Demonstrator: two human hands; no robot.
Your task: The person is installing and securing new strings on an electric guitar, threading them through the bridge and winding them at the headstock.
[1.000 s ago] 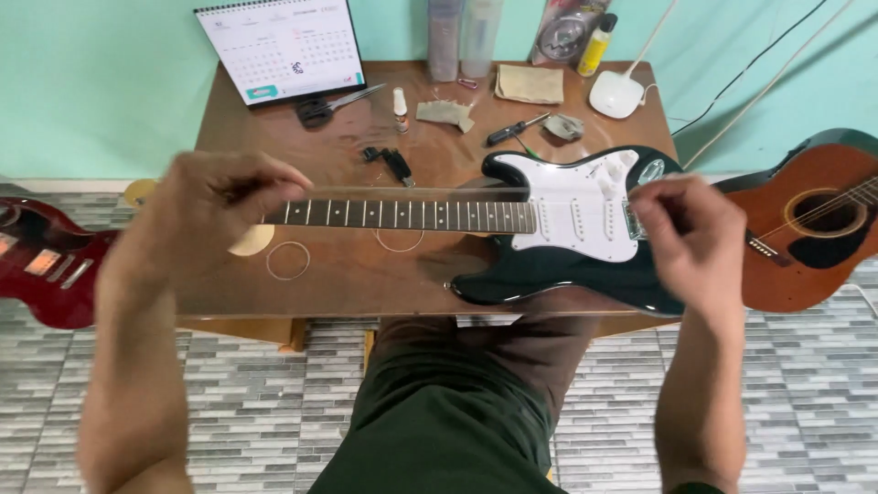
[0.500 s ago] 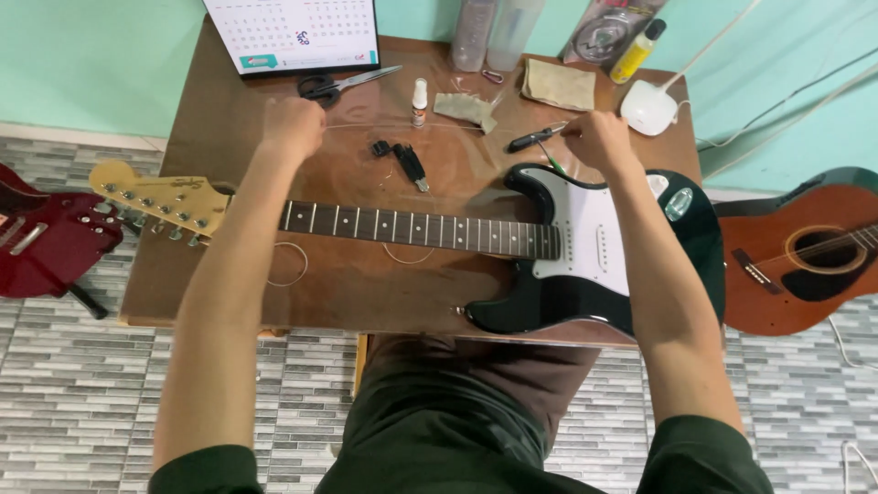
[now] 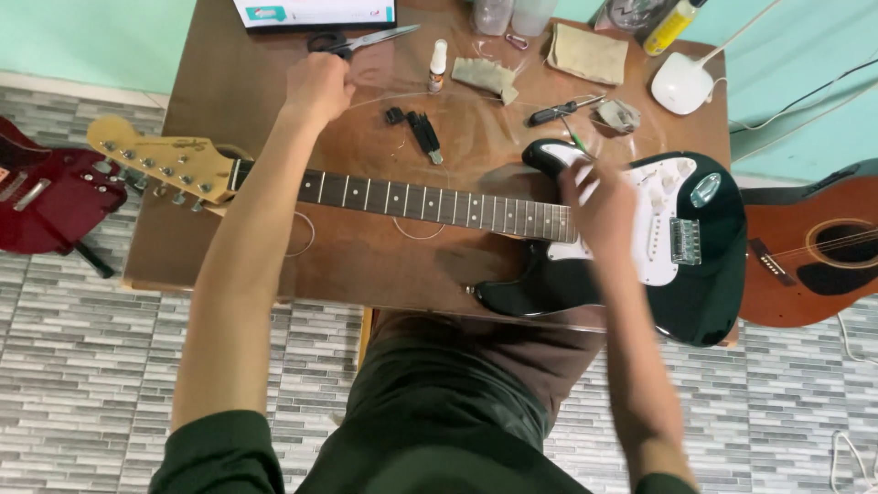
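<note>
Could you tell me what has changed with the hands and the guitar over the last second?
The left hand left the neck and reached up the table toward the scissors. The right hand drew inward to the neck joint of the electric guitar. Whether either holds anything is unclear. The guitar and tools lie as before.

Black guitar [image 3: 704, 274], white pickguard [image 3: 654, 229]; brown table [image 3: 366, 265]; red guitar [image 3: 46, 197]; grey-striped floor tiles [image 3: 82, 366]; turquoise wall [image 3: 82, 37].
</note>
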